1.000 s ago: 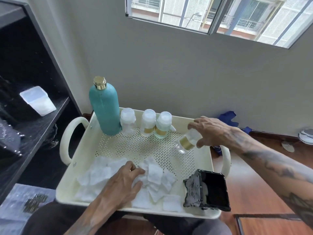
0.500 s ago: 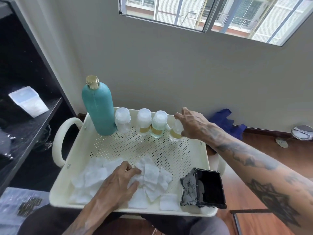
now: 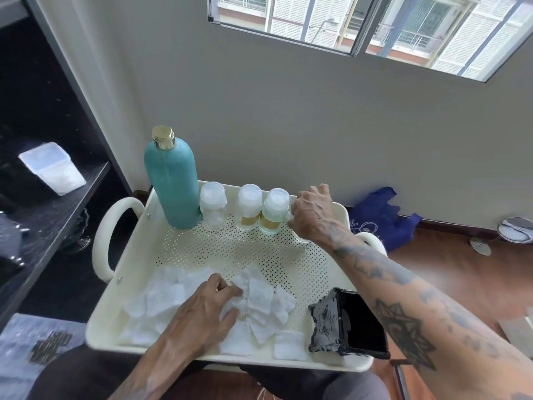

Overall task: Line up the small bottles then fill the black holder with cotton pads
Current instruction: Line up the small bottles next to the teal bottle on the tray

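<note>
on the cream perforated tray (image 3: 135, 293), a tall teal bottle (image 3: 173, 183) stands at the far left, and three small bottles (image 3: 248, 206) stand upright in a row just to its right. your left hand (image 3: 199, 316) lies curled on the heap of cotton pads (image 3: 259, 301) along the near edge, pinching some of them. your right hand (image 3: 313, 215) covers a fourth bottle (image 3: 301, 239) at the row's right end, though i cannot tell whether it grips it, and the black holder (image 3: 362, 327) sits at the near right corner.
</note>
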Demonstrator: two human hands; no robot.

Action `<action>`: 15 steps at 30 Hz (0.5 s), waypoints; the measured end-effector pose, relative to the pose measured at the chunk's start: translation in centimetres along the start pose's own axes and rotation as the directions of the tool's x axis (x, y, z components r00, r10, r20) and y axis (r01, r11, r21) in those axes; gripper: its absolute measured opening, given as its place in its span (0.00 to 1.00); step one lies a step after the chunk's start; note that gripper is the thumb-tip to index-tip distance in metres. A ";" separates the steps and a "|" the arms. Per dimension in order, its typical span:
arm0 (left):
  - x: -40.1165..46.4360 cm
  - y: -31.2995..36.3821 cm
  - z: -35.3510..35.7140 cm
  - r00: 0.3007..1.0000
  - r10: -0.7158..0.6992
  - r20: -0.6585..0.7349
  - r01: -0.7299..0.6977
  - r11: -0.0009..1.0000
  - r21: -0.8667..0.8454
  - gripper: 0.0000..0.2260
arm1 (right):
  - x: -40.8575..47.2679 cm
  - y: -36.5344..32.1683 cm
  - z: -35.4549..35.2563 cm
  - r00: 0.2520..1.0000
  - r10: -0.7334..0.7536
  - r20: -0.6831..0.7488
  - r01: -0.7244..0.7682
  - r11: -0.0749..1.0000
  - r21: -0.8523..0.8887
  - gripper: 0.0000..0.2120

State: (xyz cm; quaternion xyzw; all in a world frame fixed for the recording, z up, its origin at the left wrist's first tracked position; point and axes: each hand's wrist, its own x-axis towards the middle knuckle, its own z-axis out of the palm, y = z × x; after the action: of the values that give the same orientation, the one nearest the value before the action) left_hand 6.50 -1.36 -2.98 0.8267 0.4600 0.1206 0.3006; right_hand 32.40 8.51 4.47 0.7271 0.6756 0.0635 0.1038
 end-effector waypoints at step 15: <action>0.0 -0.1 0.1 1.000 0.006 -0.006 -0.006 1.000 -0.003 0.15 | -0.4 3.1 -1.8 0.928 0.293 -0.230 -0.061 0.730 0.681 0.06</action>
State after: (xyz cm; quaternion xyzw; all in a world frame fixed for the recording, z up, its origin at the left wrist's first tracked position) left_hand 6.54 -1.36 -3.11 0.8272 0.4584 0.1246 0.3002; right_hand 35.00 8.05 6.96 0.7575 0.5877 -0.0526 -0.2793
